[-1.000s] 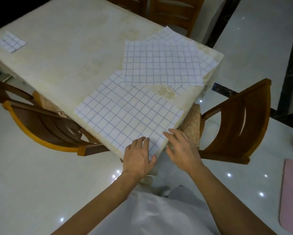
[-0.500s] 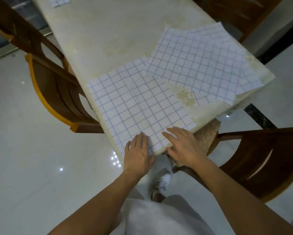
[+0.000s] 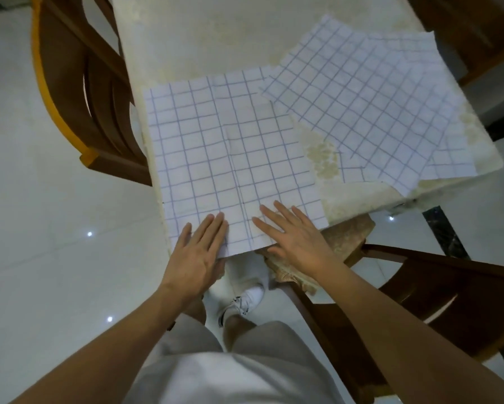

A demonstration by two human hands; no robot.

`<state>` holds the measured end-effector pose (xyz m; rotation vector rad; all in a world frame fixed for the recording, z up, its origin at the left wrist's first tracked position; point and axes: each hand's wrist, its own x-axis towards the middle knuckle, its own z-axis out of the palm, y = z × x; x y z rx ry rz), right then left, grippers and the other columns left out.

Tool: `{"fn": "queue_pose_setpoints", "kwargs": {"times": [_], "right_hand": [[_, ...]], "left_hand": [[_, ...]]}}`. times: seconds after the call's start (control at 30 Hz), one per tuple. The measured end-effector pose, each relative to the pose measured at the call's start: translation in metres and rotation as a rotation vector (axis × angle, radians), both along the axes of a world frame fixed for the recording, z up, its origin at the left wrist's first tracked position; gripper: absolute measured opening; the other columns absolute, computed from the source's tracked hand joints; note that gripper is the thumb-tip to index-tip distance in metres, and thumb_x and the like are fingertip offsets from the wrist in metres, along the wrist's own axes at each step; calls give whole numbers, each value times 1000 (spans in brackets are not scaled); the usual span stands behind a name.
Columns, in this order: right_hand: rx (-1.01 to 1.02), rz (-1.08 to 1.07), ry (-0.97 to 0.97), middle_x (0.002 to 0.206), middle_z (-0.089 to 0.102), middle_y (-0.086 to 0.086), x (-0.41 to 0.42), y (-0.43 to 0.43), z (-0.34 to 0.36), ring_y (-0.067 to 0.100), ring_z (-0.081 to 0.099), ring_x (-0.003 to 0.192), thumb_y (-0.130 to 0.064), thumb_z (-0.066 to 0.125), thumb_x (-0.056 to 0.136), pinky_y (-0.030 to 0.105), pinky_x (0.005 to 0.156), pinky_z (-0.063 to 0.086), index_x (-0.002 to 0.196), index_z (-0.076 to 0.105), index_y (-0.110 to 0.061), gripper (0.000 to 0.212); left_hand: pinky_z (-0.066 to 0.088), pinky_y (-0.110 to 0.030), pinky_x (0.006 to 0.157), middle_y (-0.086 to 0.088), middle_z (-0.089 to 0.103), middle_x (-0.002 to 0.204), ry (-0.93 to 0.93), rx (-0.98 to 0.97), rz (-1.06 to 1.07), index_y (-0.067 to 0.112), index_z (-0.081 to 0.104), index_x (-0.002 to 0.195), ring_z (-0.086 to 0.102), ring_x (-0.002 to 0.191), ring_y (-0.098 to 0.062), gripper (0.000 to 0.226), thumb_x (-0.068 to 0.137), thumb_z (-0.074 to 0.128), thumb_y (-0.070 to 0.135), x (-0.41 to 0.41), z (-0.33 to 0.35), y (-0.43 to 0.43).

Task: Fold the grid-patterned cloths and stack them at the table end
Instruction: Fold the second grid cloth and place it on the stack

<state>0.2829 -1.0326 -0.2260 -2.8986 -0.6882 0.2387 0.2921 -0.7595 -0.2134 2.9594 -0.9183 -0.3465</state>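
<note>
Grid-patterned cloth (image 3: 230, 153) lay flat at near table (image 3: 192, 33) corner, edge overhanging. Left hand (image 3: 199, 252), right hand (image 3: 294, 237) pressed on it, fingers straight. More grid cloths (image 3: 370, 106) just beside, overlapping.

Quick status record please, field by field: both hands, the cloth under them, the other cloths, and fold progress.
left hand: flat, fingers straight, pressing the near cloth by its near edge
right hand: flat, fingers straight, on the same cloth beside the left hand
near cloth: spread unfolded, creased, at the table's near edge
other cloths: at least two, unfolded, overlapping, far right; one covers the near cloth's far right corner
table: pale, stained
fold progress: no fold started on any cloth in view
</note>
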Motion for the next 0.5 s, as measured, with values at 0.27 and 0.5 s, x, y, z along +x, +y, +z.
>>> {"fn": "queue_pose_setpoints", "kwargs": {"times": [0.27, 0.5], "right_hand": [[54, 49, -101, 153, 45, 4, -9, -8, 8, 32, 41, 142, -11, 60, 85, 47, 109, 41, 144, 51, -20, 60], [51, 22, 4, 149, 51, 0, -8, -20, 20, 27, 45, 139, 4, 80, 70, 41, 112, 29, 141, 54, -24, 80]], "left_hand": [[26, -47, 120, -3, 17, 164, 12, -32, -58, 17, 22, 157, 16, 152, -23, 71, 96, 58, 20, -3, 1, 27], [29, -40, 120, 2, 24, 162, 124, -76, -108, 22, 18, 157, 23, 149, -18, 77, 94, 59, 6, 2, 17, 55]]}}
